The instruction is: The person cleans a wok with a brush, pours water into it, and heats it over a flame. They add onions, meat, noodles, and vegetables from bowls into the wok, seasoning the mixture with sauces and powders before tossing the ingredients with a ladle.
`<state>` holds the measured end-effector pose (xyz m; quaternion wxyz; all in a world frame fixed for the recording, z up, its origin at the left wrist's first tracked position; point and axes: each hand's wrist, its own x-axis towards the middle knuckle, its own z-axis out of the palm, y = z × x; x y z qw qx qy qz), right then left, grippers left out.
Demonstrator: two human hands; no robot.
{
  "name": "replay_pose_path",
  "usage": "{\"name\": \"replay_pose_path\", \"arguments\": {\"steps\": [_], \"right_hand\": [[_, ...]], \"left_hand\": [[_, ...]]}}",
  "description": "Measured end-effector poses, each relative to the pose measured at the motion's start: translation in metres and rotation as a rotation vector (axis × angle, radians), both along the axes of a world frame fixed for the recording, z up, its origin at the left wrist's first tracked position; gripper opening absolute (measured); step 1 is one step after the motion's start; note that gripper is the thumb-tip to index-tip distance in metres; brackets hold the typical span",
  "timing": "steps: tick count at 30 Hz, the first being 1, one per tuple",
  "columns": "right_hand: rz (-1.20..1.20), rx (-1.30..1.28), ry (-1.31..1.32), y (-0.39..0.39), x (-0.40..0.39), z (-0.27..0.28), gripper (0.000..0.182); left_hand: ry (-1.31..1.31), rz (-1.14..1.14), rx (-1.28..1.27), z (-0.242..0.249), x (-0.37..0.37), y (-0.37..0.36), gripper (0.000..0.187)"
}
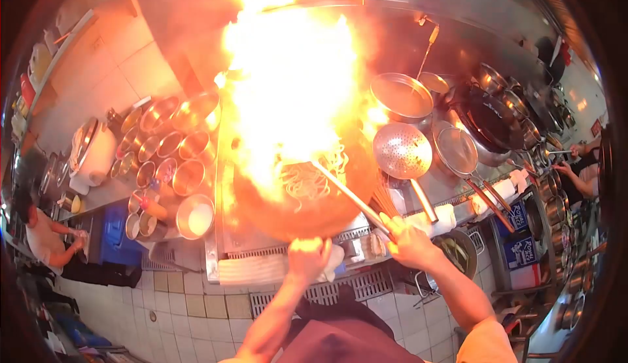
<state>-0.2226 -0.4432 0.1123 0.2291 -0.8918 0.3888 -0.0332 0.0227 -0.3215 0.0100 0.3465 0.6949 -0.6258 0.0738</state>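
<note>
A large wok sits on the range, with a tall, bright flame rising over its far side. Pale noodles lie inside it, partly hidden by the glare. My left hand is closed at the wok's near rim, beside a pale cloth. In my right hand is the handle of a long-handled wok utensil, slanting forward into the noodles. Flame and food hide its head.
Metal containers crowd the left counter. A perforated strainer, a mesh skimmer and a pan stand right of the wok. One person works at far left, another at far right. A bin is below right.
</note>
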Motion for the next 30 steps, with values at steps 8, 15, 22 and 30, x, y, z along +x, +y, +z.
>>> {"name": "replay_pose_path", "arguments": {"steps": [8,15,22,30], "right_hand": [[-0.261,0.602,-0.315,0.083,-0.057,0.052,0.069],[-0.815,0.496,-0.572,0.223,-0.124,-0.048,0.071],[-1.410,0.623,-0.907,0.294,-0.158,-0.103,0.068],[-1.488,0.907,-0.837,0.249,-0.230,-0.159,0.025]], "left_hand": [[-0.032,0.086,0.027,-0.015,0.028,-0.028,0.034],[0.095,0.011,0.253,-0.036,0.061,-0.067,0.037],[0.117,-0.072,0.070,-0.032,0.043,-0.052,0.034],[0.006,-0.119,0.021,0.001,0.006,-0.004,0.043]]}}
